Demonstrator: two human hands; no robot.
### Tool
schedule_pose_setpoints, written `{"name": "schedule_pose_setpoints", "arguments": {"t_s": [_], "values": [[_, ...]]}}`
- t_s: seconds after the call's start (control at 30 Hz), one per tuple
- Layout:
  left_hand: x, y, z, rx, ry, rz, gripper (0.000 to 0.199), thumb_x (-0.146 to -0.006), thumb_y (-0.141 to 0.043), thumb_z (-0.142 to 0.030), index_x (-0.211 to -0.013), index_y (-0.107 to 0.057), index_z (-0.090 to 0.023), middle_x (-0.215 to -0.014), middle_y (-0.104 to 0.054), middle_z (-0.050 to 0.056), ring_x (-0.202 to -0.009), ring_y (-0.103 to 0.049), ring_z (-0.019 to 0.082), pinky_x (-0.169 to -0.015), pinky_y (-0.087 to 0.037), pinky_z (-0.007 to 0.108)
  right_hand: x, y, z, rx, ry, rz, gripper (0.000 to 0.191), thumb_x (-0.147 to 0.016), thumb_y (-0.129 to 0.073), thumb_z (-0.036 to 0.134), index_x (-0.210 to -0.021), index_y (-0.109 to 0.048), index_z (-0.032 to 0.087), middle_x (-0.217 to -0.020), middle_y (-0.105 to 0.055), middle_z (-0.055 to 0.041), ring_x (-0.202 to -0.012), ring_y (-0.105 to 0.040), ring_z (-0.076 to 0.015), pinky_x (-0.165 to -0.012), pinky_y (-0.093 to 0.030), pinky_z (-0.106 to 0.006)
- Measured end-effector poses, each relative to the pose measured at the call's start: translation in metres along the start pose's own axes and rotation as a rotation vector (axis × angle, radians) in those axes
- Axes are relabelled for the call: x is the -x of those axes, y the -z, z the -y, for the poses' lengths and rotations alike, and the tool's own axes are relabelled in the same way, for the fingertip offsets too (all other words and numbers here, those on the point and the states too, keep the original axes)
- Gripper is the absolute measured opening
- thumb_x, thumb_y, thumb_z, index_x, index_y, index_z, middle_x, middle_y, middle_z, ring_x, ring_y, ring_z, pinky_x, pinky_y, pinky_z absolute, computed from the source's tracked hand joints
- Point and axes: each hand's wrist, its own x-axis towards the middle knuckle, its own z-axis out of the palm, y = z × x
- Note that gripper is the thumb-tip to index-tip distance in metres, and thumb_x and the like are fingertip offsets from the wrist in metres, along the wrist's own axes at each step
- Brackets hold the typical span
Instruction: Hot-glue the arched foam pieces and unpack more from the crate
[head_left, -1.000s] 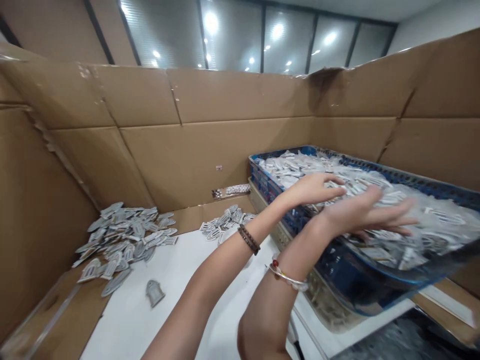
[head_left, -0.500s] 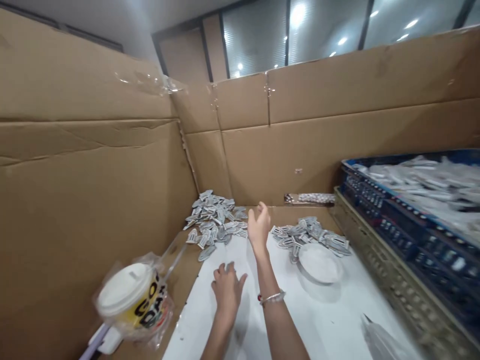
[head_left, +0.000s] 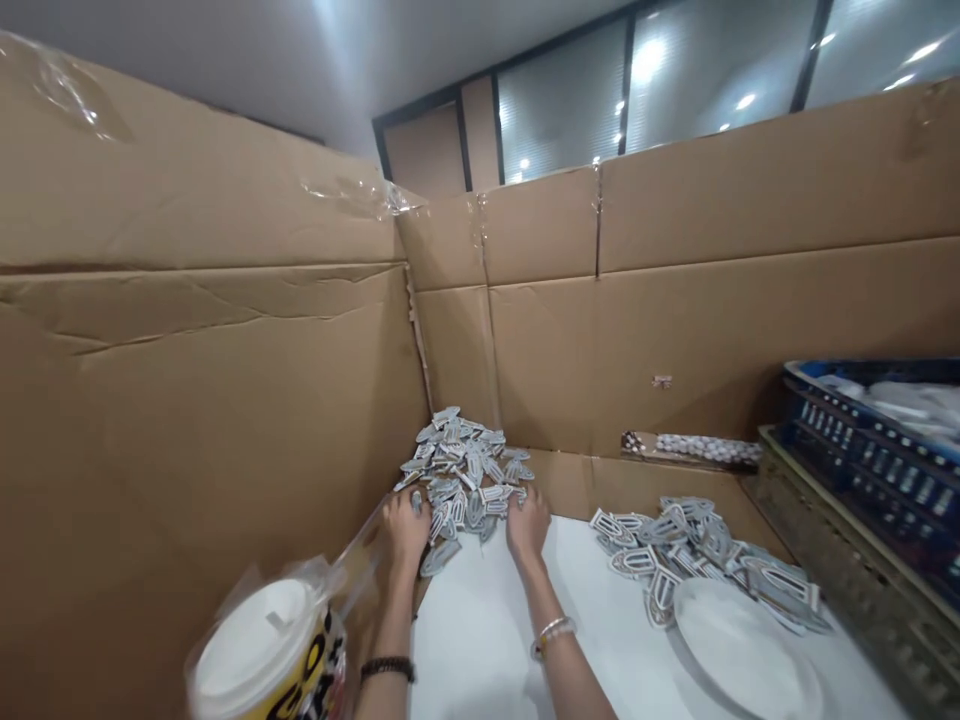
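A heap of grey, pointed-oval slotted pieces (head_left: 469,465) with pale edges lies in the far left corner, against the cardboard. My left hand (head_left: 405,525) is at the heap's left edge, fingers curled, with a small grey piece showing at the fingertips. At the right edge, my right hand (head_left: 528,522) curls its fingers round the pieces there; the fingertips are partly hidden. Both hands touch the heap from opposite sides. A second pile of similar pieces (head_left: 675,540) lies to the right, beside a round white dish (head_left: 739,640).
Tall cardboard walls (head_left: 225,400) close off the left and back. A white lidded tub (head_left: 259,640) in plastic stands at front left. Stacked crates (head_left: 870,425) block the right side. A narrow tray of small white beads (head_left: 705,449) lies along the back of the white tabletop (head_left: 480,640).
Both hands have moved forward to the left heap, the left one from the bare tabletop and the right from between the piles. The view has turned left.
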Motion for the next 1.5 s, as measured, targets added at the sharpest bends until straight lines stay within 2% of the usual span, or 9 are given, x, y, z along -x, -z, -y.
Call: {"name": "schedule_pose_setpoints", "arguments": {"t_s": [0.23, 0.47, 0.7, 0.83, 0.93, 1.1, 1.3, 1.4, 1.5], "values": [[0.012, -0.03, 0.004, -0.124, 0.089, 0.026, 0.038, -0.091, -0.045, -0.035, -0.119, -0.063, -0.016, -0.122, -0.058, 0.02, -0.115, -0.049, 0.038, -0.093, -0.035, 0.057, 0.021, -0.018, 0.006, 0.1, 0.106, 0.097, 0.041, -0.095, -0.044, 0.028, -0.129, -0.057, 0.009, -0.136, -0.054, -0.0185, -0.134, -0.041, -0.0311, -0.11, -0.02, -0.055], [0.019, -0.033, -0.002, -0.135, 0.01, 0.059, 0.037, -0.093, -0.039, -0.026, -0.111, -0.067, -0.01, -0.119, -0.061, 0.021, -0.111, -0.052, 0.033, -0.096, -0.037, 0.047, 0.026, -0.016, -0.001, 0.169, 0.096, 0.121, 0.046, -0.094, -0.037, 0.028, -0.133, -0.052, 0.008, -0.143, -0.046, -0.0204, -0.137, -0.034, -0.0313, -0.11, -0.015, -0.052], [0.025, -0.03, -0.01, -0.05, -0.039, 0.02, 0.034, -0.09, -0.042, -0.022, -0.115, -0.061, -0.01, -0.116, -0.064, 0.016, -0.11, -0.055, 0.028, -0.101, -0.036, 0.04, 0.026, -0.009, -0.005, 0.204, 0.1, 0.102, 0.039, -0.094, -0.047, 0.027, -0.13, -0.053, 0.011, -0.137, -0.052, -0.014, -0.132, -0.04, -0.0279, -0.109, -0.021, -0.048], [0.027, -0.029, -0.013, -0.019, 0.041, -0.009, 0.055, -0.087, -0.048, -0.027, -0.137, -0.042, -0.005, -0.128, -0.054, 0.022, -0.116, -0.054, 0.031, -0.099, -0.039, 0.042, 0.026, -0.003, -0.004, 0.197, 0.11, 0.083, 0.04, -0.094, -0.047, 0.027, -0.13, -0.055, 0.012, -0.132, -0.056, -0.0147, -0.127, -0.044, -0.0282, -0.105, -0.027, -0.044], [0.029, -0.027, -0.011, 0.001, 0.055, 0.05, 0.058, -0.087, -0.05, -0.031, -0.137, -0.043, -0.003, -0.127, -0.055, 0.025, -0.115, -0.055, 0.035, -0.097, -0.039, 0.046, 0.024, 0.003, -0.003, 0.19, 0.112, 0.073, 0.044, -0.094, -0.047, 0.032, -0.134, -0.055, 0.015, -0.121, -0.06, -0.0151, -0.12, -0.048, -0.0302, -0.099, -0.032, -0.044], [0.049, -0.018, -0.008, 0.063, -0.097, 0.189, 0.05, -0.084, -0.057, -0.049, -0.124, -0.059, -0.019, -0.129, -0.059, 0.014, -0.125, -0.049, 0.032, -0.105, -0.034, 0.046, 0.023, 0.01, -0.001, 0.142, 0.11, 0.106, 0.034, -0.093, -0.053, 0.04, -0.116, -0.064, 0.018, -0.118, -0.06, -0.0101, -0.114, -0.051, -0.0269, -0.097, -0.036, -0.046], [0.079, -0.01, -0.019, 0.136, -0.23, 0.276, 0.089, -0.057, -0.078, -0.043, -0.137, -0.048, -0.018, -0.146, -0.044, 0.017, -0.131, -0.041, 0.039, -0.108, -0.031, 0.048, 0.048, 0.009, 0.008, -0.029, 0.125, 0.189, 0.035, -0.09, -0.057, 0.039, -0.118, -0.064, 0.02, -0.123, -0.059, -0.0099, -0.12, -0.048, -0.0269, -0.1, -0.036, -0.044], [0.085, -0.009, -0.026, 0.202, -0.227, 0.256, 0.083, -0.067, -0.07, -0.034, -0.142, -0.039, -0.016, -0.144, -0.046, 0.016, -0.132, -0.043, 0.033, -0.109, -0.033, 0.044, 0.061, 0.006, 0.013, -0.142, 0.091, 0.221, 0.036, -0.087, -0.059, 0.04, -0.117, -0.066, 0.022, -0.127, -0.057, -0.0119, -0.123, -0.045, -0.0306, -0.099, -0.037, -0.046], [0.086, -0.011, -0.033, 0.275, -0.176, 0.216, 0.074, -0.081, -0.056, -0.028, -0.148, -0.025, -0.016, -0.138, -0.053, 0.014, -0.127, -0.051, 0.026, -0.104, -0.041, 0.038, 0.066, 0.002, 0.017, -0.314, 0.064, 0.276, 0.035, -0.093, -0.051, 0.039, -0.12, -0.063, 0.021, -0.12, -0.063, -0.0088, -0.114, -0.055, -0.0249, -0.098, -0.04, -0.044]]}}
